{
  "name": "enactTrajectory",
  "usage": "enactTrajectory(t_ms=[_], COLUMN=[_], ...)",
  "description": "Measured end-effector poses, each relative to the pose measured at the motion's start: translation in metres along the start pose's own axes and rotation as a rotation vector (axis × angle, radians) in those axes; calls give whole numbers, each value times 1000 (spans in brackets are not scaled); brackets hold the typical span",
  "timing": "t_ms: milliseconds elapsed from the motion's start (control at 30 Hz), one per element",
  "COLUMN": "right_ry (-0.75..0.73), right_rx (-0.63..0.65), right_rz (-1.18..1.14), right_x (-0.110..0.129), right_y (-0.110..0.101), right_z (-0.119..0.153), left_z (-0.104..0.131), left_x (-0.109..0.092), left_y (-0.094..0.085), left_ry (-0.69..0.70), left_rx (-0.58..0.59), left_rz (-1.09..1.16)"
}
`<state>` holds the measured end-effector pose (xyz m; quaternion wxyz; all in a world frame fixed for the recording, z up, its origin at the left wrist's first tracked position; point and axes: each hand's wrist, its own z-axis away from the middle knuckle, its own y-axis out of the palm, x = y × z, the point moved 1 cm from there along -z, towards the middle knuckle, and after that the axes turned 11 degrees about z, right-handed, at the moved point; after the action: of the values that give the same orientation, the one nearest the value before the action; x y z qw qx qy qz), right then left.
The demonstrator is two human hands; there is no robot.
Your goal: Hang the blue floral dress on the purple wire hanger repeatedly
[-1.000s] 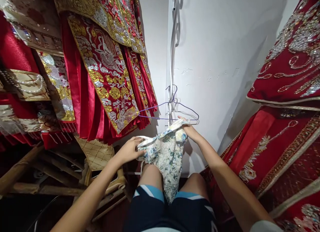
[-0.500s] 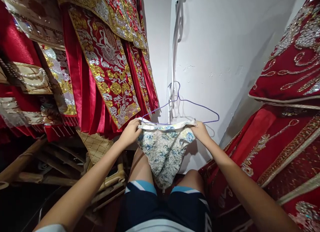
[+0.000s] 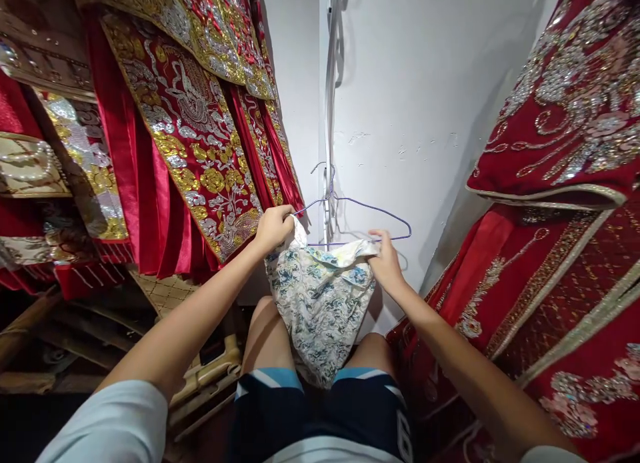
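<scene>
A small white garment [image 3: 320,310] with a blue, green and yellow floral print hangs between my hands, narrowing toward the bottom. My left hand [image 3: 274,228] is closed on its upper left corner, right at the left end of a thin purple hanger [image 3: 373,206]. That end of the hanger is hidden by my fingers and the cloth. On the other side, my right hand [image 3: 389,263] grips the garment's upper right edge, its index finger up beside the hanger's bottom bar. The hanger's right end sticks out past the cloth, uncovered.
Red dresses with gold and silver embroidery [image 3: 200,143] hang on the left, and beaded red ones [image 3: 545,130] on the right. A white metal upright [image 3: 330,96] runs up the white wall [image 3: 400,83] behind the hanger. Low on the left stands a bamboo frame [image 3: 205,383].
My left hand has lifted the garment's left corner up to the hanger's end. My right hand has changed its grip, with a finger now raised. The view has shifted to the right.
</scene>
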<state>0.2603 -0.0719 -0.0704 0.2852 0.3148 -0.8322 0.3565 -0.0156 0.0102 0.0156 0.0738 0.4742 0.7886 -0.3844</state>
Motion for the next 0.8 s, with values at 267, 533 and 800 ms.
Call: enactTrajectory(t_ms=[267,533,800], right_ry=[4,-57,10], right_rx=[-212,-92,303], right_rz=[154,241,-341], right_x=[-17,-14,21], right_y=[-52,-77,-73], right_z=[-21,-24,-30], left_z=[6,9,-2], left_x=[3,17,19], left_y=[2,-10,-14], left_ry=[20,16,-210], left_rx=[55,-40,-13], left_rz=[61,97,217])
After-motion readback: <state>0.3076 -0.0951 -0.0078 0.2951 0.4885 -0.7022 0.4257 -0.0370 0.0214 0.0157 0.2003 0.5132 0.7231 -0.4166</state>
